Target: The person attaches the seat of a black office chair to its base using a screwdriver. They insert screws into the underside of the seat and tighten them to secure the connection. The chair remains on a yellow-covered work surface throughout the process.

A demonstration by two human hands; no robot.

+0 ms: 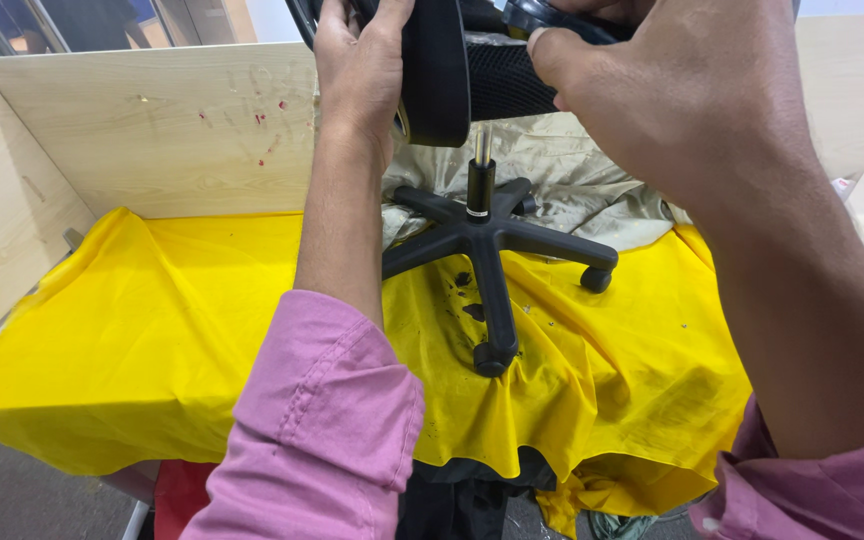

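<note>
A black office chair seat [437,70] is held up at the top of the view, its underside and a patch of black mesh turned toward the camera, directly above the chair's star base [487,240]. The base stands on a yellow cloth [152,330], its black gas-lift column [480,185] upright with a thin metal pin at the tip just below the seat, not yet touching it. The left hand [362,60] is wrapped around the seat's left edge, fingers curled over it. The right hand [672,90] grips the seat's right side, thumb pressed against the mesh. Castors [597,278] sit at the ends of the base's arms. A pale olive cloth [572,180] lies bunched behind the base. The yellow cloth drapes over the worktop, which is boxed in by light wooden panels [152,120].
</note>
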